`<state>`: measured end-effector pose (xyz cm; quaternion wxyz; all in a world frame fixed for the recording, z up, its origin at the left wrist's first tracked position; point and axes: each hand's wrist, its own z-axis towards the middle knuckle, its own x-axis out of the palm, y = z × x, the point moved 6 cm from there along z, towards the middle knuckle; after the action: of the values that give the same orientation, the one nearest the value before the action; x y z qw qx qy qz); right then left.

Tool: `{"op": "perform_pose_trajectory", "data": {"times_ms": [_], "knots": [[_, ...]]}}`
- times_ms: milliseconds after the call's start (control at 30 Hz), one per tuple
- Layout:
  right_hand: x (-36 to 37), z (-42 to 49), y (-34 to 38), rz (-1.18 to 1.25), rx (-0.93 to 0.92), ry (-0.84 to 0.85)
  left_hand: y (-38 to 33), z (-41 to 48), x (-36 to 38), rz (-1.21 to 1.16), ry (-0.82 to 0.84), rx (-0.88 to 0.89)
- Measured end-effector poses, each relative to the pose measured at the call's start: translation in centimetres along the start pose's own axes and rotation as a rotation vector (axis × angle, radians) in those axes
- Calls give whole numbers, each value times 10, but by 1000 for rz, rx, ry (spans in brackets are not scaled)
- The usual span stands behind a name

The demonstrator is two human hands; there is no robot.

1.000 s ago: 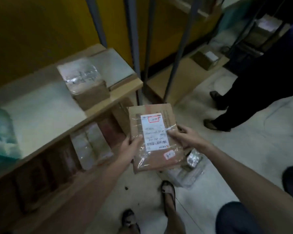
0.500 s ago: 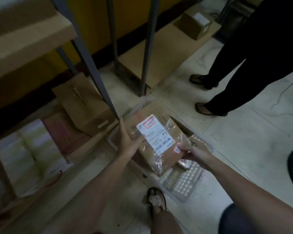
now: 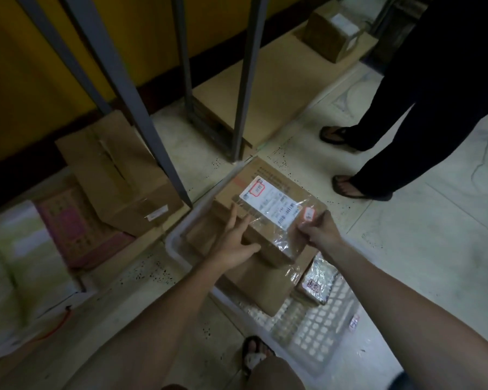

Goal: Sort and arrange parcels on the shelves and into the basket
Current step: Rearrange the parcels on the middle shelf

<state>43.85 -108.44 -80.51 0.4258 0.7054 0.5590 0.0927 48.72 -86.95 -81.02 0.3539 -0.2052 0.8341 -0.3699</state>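
I can't read the small label on the parcel. Most of the basket floor hides under boxes; the bystander is cut off above the legs.

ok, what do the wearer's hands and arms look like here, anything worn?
Left hand and right hand are bare: no gloves, rings or wristbands visible. Left forearm and right forearm are uncovered as far as the frame shows, with no sleeves, watch or markings. The light is dim, so small details could be missed.
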Motion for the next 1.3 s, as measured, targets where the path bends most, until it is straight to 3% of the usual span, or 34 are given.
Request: {"op": "perform_pose_trajectory", "data": {"times_ms": [133,233,433,567,767,933,1067,1300], "knots": [[3,-9,9,-422,-39,17,-4,2,-12,19,55,-49],[1,-34,32,-701,-195,-11,-12,-28,-34,41,-42,-61],[39,-123,157,-715,-461,109,-40,-136,-114,108,-181,-186],[83,-208,249,-654,-674,231,-97,-202,-184,71,-312,-111],[97,-332,349,-620,-857,201,-170,-310,-269,151,-572,-66],[106,-428,393,-699,-927,223,-212,-417,-327,142,-752,16],[139,-489,417,-765,-1064,314,-212,-484,-374,133,-882,-30],[195,-485,418,-843,-1121,424,-176,-497,-397,-52,-976,-86]]}}
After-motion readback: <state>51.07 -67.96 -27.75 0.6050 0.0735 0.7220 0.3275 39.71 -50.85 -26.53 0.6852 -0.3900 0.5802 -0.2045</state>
